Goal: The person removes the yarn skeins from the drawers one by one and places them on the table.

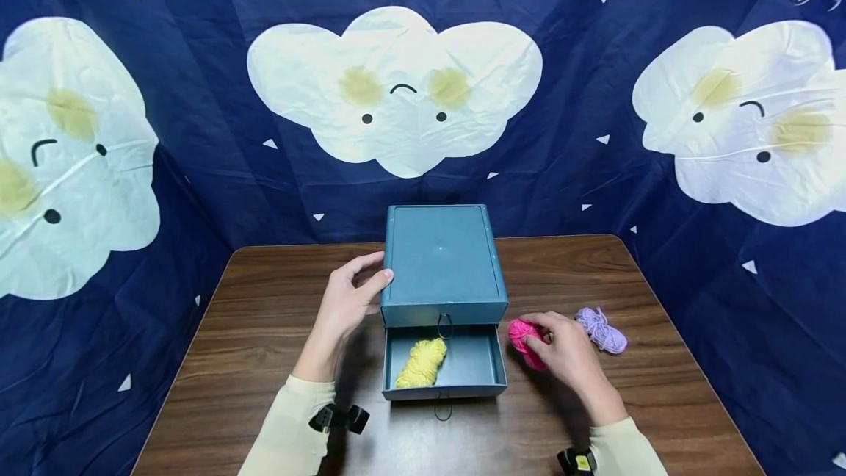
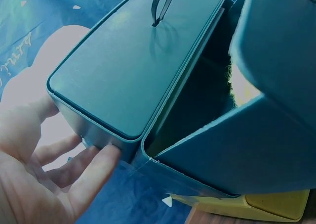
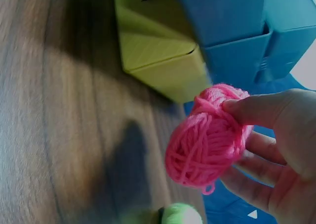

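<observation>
Your right hand (image 1: 565,347) pinches an oval skein of bright pink yarn (image 3: 212,137) between thumb and fingers, just outside the right wall of the pulled-out blue-green plastic drawer (image 1: 471,367). Inside, room lies right of a twisted yellow yarn skein (image 1: 421,363). Your left hand (image 1: 350,296), fingers extended, touches the square blue-green cabinet's (image 1: 443,255) left edge.

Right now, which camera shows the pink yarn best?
The right wrist view: there the pink yarn looks large, held by the right hand. The head view shows it smaller, partly covered; the left wrist view doesn't clearly show it.
</observation>
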Demonstrator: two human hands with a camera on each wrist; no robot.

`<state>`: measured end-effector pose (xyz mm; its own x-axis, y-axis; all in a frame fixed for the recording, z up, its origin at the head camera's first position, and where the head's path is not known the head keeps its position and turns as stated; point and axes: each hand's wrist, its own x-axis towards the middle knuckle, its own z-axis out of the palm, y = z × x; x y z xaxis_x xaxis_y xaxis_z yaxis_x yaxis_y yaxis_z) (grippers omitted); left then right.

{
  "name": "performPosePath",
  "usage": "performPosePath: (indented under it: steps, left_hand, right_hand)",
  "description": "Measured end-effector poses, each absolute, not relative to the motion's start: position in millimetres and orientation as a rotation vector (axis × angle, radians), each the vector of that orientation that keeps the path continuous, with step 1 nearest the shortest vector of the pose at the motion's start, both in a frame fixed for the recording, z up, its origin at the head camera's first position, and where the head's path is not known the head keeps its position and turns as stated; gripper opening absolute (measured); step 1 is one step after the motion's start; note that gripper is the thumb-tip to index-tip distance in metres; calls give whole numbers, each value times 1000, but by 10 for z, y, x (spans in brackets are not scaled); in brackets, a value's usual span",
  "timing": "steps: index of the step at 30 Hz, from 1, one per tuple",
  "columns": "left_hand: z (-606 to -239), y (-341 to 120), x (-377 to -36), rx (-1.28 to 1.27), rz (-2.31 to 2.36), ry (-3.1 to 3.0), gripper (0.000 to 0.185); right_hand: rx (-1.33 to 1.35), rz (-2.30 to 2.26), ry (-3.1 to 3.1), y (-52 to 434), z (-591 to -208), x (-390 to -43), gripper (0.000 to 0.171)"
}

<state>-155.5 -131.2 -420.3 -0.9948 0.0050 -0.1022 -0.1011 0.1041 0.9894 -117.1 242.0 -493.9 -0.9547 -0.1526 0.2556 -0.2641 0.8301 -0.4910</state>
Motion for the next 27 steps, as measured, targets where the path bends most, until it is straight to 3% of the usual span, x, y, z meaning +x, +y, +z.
performPosePath:
  steps: [27]
  left_hand:
    - [-4213, -1303, -1542, -92, 2061, 2268, 49]
  right_hand:
    - [176, 640, -2970, 2410, -5365, -1507, 27]
